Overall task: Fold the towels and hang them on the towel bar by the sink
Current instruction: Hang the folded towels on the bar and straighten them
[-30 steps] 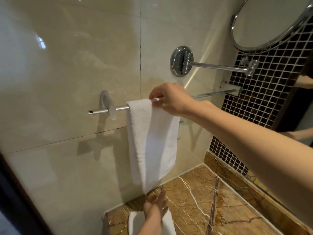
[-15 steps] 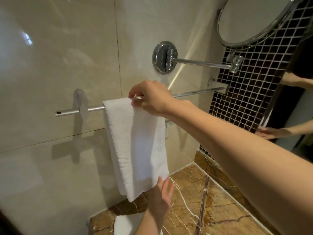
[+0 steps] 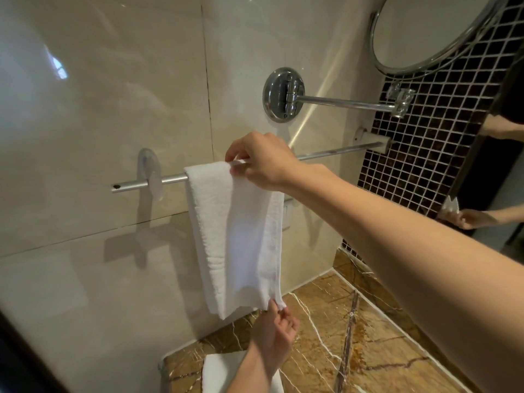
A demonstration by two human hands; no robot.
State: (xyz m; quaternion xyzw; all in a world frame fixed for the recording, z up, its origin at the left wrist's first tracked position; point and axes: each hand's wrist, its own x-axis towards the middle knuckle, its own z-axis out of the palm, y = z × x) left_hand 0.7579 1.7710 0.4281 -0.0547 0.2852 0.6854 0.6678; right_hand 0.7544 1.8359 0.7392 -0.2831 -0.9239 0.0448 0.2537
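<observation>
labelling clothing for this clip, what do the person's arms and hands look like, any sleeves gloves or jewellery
Both arms are bare as far as the frame shows: no sleeve on the right forearm or the left forearm. The right hand and left hand wear no gloves, and no ring, watch or bracelet shows.

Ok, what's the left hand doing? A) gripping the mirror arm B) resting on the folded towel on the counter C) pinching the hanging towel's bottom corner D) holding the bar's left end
C: the left hand pinches the lower right corner of the hanging towel, while the right hand holds its top edge at the towel bar.
</observation>
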